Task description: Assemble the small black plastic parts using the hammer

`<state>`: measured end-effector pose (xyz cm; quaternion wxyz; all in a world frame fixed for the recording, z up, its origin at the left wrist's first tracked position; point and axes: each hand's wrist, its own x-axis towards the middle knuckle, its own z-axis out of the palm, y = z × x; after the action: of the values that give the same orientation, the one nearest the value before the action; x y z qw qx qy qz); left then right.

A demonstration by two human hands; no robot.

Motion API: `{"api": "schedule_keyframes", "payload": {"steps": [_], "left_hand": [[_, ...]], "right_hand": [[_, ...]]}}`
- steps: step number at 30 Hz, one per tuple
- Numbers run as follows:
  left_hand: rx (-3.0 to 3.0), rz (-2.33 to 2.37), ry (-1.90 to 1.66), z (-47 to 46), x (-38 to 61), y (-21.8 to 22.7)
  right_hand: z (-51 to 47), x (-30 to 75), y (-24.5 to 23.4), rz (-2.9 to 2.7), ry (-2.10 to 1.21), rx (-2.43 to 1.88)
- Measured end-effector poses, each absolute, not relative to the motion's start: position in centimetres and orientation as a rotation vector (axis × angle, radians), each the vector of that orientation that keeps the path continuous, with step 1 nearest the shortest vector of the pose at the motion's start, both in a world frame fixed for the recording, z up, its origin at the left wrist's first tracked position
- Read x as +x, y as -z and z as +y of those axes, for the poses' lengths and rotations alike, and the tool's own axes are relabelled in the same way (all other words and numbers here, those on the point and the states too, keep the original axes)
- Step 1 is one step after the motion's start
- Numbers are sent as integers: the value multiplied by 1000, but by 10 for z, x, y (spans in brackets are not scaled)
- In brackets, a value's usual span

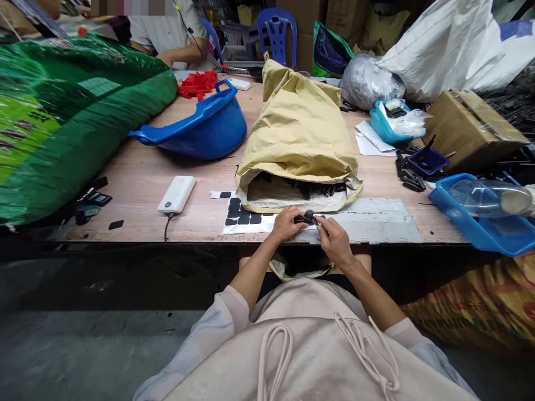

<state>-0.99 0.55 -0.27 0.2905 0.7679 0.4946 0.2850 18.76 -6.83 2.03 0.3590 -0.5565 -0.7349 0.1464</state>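
Head | black part (309,215) between left hand (287,224) and right hand (336,240) | both pinching it

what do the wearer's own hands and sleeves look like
The left hand and right hand are ungloved, with no watch or bracelet showing. The left sleeve and right sleeve are loose and pale greyish, with a faintly pinkish band at the edge, ending well short of the wrists.
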Motion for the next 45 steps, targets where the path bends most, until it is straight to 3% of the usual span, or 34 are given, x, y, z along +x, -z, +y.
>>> {"api": "schedule_keyframes", "payload": {"steps": [21,32,45], "left_hand": [[2009,1342,-781,1,-10,-3],[2038,1313,-760,3,-12,0],[2032,1280,-769,0,-15,-1]], "right_hand": [[-77,199,-28,-1888,-361,-1548],[-29,239,-13,-1930,143,-1756],[-31,238,2,-1967,224,-1827]]}}
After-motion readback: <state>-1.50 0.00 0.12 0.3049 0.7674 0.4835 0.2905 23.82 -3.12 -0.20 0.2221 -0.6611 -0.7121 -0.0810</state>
